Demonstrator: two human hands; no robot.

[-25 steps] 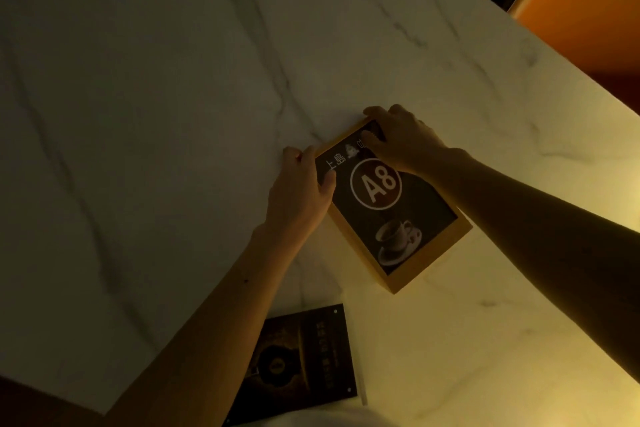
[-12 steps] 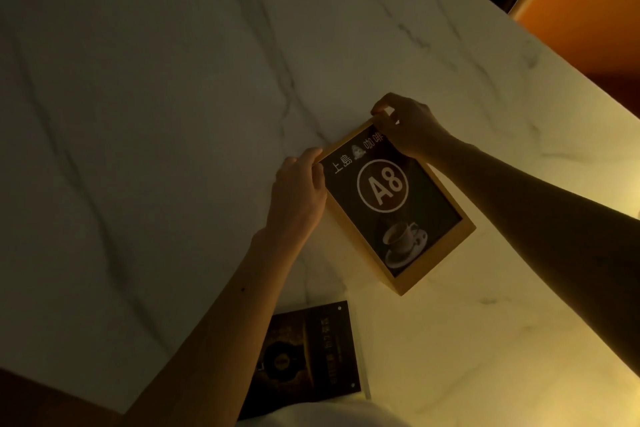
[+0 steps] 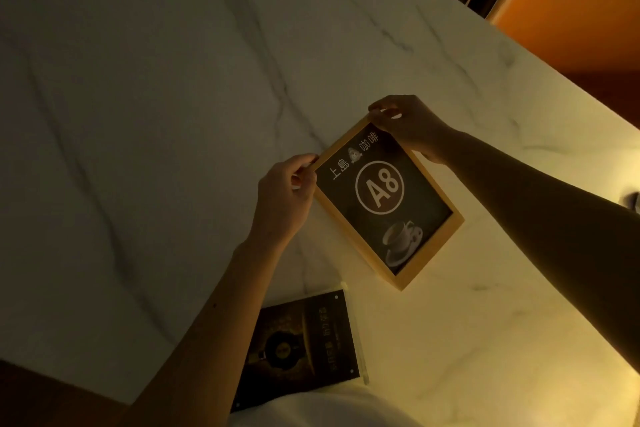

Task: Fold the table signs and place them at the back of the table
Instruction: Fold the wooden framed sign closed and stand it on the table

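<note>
A wood-framed table sign point(image 3: 388, 201) with a dark face, "A8" in a circle and a coffee cup picture, lies tilted on the marble table point(image 3: 156, 114). My left hand point(image 3: 285, 198) pinches its top left corner. My right hand point(image 3: 410, 125) grips its top right corner from behind. A second sign point(image 3: 304, 343), dark in a clear acrylic holder, lies flat near the front edge, partly under my left forearm.
An orange chair point(image 3: 571, 10) stands beyond the table's far right edge. A small dark object point(image 3: 635, 201) shows at the right border. Bare marble stretches to the left and back. Light falls brightest at the right.
Both hands have slid from the sign's face to its top corners. The sign's top edge has lifted, so its face tilts more toward me.
</note>
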